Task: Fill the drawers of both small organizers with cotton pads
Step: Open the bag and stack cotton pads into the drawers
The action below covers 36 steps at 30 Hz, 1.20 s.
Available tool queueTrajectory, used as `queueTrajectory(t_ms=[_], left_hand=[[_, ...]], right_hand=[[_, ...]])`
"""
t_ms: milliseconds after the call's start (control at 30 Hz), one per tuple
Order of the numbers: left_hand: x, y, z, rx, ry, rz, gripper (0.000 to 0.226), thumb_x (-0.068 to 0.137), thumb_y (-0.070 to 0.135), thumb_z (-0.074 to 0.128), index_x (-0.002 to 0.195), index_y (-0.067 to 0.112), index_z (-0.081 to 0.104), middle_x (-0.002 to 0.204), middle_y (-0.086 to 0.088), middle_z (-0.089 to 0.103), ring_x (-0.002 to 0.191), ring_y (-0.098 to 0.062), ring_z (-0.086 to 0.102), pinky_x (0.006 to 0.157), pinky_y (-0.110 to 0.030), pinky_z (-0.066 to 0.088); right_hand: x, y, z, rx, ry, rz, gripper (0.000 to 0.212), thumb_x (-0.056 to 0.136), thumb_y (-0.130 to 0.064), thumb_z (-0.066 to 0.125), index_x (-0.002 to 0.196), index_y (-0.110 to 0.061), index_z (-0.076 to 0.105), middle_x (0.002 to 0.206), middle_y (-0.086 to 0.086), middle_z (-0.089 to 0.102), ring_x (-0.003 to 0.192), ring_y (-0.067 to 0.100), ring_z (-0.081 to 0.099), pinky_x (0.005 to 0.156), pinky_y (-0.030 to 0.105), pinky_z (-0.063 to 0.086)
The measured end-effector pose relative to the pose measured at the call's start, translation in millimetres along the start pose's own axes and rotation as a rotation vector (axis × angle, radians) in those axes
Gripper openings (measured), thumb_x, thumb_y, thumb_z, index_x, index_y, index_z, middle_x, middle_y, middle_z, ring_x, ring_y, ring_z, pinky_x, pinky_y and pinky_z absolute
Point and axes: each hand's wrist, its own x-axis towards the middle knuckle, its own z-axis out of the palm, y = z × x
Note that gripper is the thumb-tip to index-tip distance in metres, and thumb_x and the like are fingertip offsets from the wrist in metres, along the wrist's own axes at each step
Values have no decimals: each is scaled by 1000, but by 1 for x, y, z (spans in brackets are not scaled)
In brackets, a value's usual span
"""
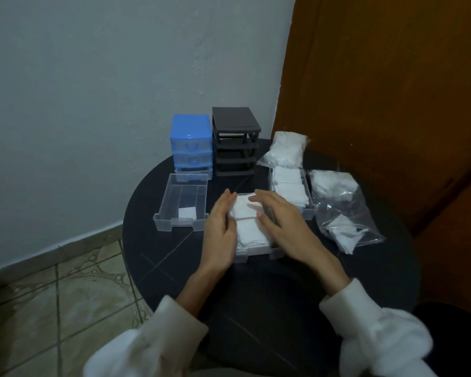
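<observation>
A clear drawer (256, 253) full of white cotton pads (249, 227) lies at the table's middle. My left hand (220, 227) presses flat against the pads' left side. My right hand (280, 221) lies over their right side with straight fingers. A second clear drawer (309, 210) packed with pads sits to the right. A third clear drawer (163, 210) on the left holds a single pad (187, 212). The blue organizer (192, 142) keeps two drawers in place. The black organizer (235, 142) stands with no drawers in it.
Two plastic bags of pads lie at the right: one (286, 151) near the back, one (343, 210) partly emptied. The round black table (297, 289) stands in a corner between a pale wall and a brown wooden door (392, 77). Tiled floor lies to the left.
</observation>
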Motion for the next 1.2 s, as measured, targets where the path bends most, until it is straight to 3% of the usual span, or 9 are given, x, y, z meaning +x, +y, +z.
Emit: queueTrajectory(t_ms=[67,167,333,433,567,633,833,1067,1200], left_hand=[[-3,8,2,80,10,96,46,95,-4,38,133,21,48,147,9,34,137,-4,28,115,-26,24],[-9,29,13,132,14,256,47,90,-9,40,125,20,54,136,11,44,127,3,36,106,-6,25],[-21,51,60,67,-196,422,37,86,-6,45,115,13,57,114,1,58,106,3,51,89,-8,38],[-23,53,89,151,-328,368,41,86,-5,48,122,14,54,123,0,55,114,-1,47,101,-15,36],[-21,51,118,331,-413,345,50,88,-1,49,135,13,42,138,-4,44,127,-14,42,108,-26,33],[-21,47,125,402,-414,333,53,89,1,47,140,13,36,143,-5,39,130,-16,39,108,-27,32],[-15,34,128,378,-408,326,45,86,-3,43,128,10,50,126,-11,56,117,-23,52,99,-39,43],[-14,29,127,323,-388,314,40,90,-1,43,126,12,54,123,-7,60,114,-17,55,101,-32,43],[-13,31,127,286,-374,289,39,90,-4,42,123,9,57,119,-9,63,110,-18,58,98,-23,42]], right_hand=[[-13,6,-13,-31,77,-3,26,94,-11,50,119,-16,57,122,-8,53,108,-6,43,89,-3,27],[-37,18,-32,-132,162,45,23,91,-8,54,110,-19,60,106,-13,55,97,-6,47,83,-1,32],[-83,40,-53,-214,350,163,16,85,-8,61,92,-22,59,92,-9,57,82,2,55,71,16,45],[-99,52,-57,-231,447,243,15,80,-6,67,89,-17,62,87,-3,61,77,12,60,70,32,52],[-106,61,-54,-277,428,332,29,79,-10,70,107,-12,64,108,3,65,97,18,62,84,34,52],[-104,63,-51,-305,386,369,37,80,-15,69,116,-12,60,117,4,63,104,21,60,84,33,50],[-94,65,-40,-423,333,414,32,85,-20,63,115,-13,56,115,7,60,106,24,57,77,34,47],[-88,73,-36,-542,332,324,35,81,-11,65,116,-15,61,114,6,63,106,20,58,81,29,49],[-89,73,-37,-552,319,279,36,74,0,66,109,-12,66,101,8,69,94,23,64,71,34,53]])
